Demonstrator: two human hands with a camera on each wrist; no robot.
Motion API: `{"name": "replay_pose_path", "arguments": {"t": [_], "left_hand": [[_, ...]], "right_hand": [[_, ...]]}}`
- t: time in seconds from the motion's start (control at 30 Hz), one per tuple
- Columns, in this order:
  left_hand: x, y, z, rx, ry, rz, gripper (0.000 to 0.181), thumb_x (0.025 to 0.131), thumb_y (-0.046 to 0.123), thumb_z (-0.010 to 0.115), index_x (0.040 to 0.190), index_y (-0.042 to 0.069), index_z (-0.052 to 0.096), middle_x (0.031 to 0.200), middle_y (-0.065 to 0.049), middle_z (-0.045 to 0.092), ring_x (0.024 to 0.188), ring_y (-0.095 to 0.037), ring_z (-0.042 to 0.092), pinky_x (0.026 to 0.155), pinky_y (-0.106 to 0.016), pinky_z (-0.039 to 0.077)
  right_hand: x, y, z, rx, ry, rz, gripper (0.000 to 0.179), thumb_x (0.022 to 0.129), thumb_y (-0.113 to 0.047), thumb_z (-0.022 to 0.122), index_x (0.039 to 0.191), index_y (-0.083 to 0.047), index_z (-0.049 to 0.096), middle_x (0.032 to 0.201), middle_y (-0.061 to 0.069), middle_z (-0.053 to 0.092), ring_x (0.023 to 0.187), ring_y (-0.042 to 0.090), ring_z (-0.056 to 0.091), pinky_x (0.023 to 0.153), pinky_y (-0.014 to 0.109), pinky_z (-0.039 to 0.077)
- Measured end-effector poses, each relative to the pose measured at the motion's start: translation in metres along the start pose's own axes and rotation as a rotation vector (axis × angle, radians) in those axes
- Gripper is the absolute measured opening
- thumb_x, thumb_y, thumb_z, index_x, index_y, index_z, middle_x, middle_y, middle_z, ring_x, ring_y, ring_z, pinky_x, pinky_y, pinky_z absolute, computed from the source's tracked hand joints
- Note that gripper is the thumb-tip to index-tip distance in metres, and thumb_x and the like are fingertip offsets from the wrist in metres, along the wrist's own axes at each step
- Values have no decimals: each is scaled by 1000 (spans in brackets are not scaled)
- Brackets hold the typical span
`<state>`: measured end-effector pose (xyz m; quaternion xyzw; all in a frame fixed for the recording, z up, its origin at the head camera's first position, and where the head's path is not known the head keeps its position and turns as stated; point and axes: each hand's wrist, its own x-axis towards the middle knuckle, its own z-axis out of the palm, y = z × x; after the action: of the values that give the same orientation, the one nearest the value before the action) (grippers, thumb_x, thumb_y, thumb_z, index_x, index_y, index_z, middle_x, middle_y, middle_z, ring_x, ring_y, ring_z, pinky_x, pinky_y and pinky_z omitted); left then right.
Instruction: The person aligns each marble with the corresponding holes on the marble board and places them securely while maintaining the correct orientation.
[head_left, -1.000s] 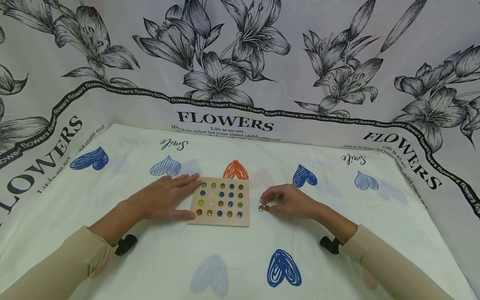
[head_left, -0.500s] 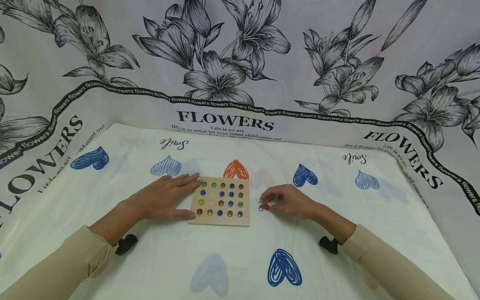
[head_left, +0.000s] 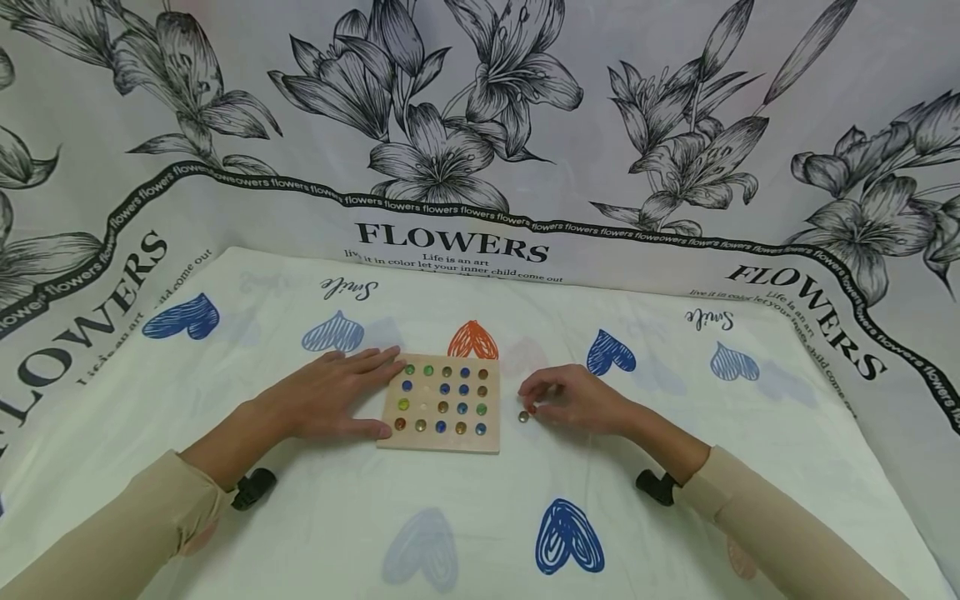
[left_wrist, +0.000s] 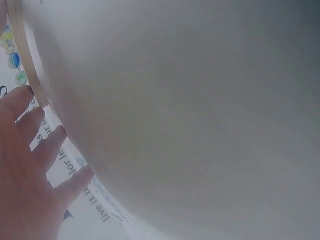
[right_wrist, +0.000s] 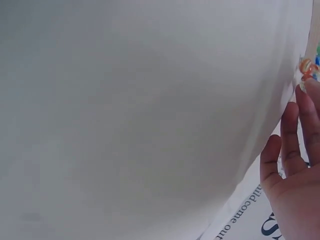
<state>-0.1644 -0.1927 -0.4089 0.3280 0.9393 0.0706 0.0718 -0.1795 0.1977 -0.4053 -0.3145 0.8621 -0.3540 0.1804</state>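
A square wooden board (head_left: 432, 437) with rows of coloured glass marbles lies on the cloth in the head view. Two hollows in its second column hold no marble. Along its left edge rests my left hand (head_left: 333, 396), fingers spread and straight, with fingertips and thumb at the board's corners. To the right of the board, my right hand (head_left: 581, 402) pinches an orange-red marble (head_left: 531, 409) between thumb and fingertips, mostly covered by them. Just beside these fingertips a clear brownish marble (head_left: 523, 417) lies on the cloth. The right wrist view shows a marble (right_wrist: 307, 65) close by the fingertips.
A white tablecloth (head_left: 480, 517) printed with hearts covers the table. Behind it hangs a floral curtain (head_left: 660, 150) with lettering. Dark wrist cameras sit under both forearms, at the beige sleeves (head_left: 780, 517).
The right fingers have closed on the orange-red marble and drawn it slightly up, apart from the brownish one. The left hand and board have stayed in place.
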Motion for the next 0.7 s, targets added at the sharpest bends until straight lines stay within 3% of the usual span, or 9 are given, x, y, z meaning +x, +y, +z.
{"name": "replay_pose_path", "arguments": {"t": [0.4,0.7], "left_hand": [[0,1,1,-1,5,2,98,82,83,48,156,21,34,163,-2,27,147,-31,31,110,-65,32],[0,2,-1,-2,-1,-2,97,82,82,49,156,20,35,163,-3,27,147,-32,31,109,-66,32]], "right_hand": [[18,-14,1,-5,44,-29,27,90,-6,71,117,-10,71,103,-6,72,97,11,63,89,38,51],[42,-32,15,0,48,-87,22,91,-8,72,113,-11,72,101,-8,73,93,8,62,85,38,52]]}}
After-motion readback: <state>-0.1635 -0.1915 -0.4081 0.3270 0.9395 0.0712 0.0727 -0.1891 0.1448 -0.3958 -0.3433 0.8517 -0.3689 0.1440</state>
